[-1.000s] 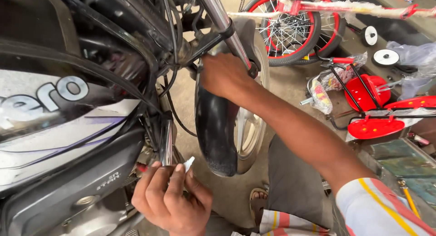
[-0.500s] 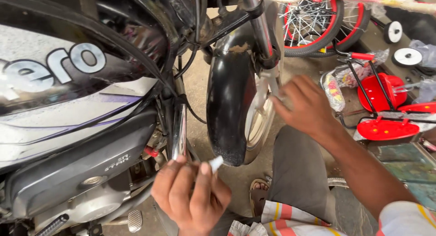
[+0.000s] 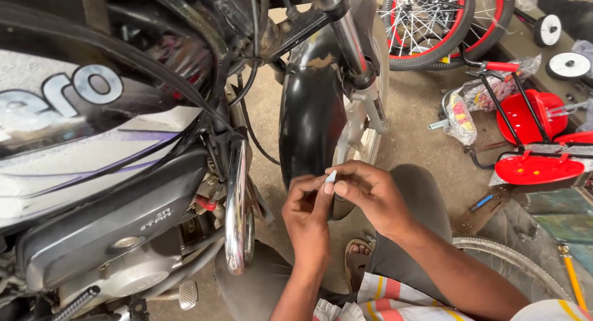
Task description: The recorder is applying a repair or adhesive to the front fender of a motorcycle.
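While small white part is pinched between left hand and right hand fingertips, easily dropped onto dusty floor by black front mudguard if grip slips, imo.

I pinch a small white piece between my left hand and right hand, just in front of the motorcycle's black front mudguard.
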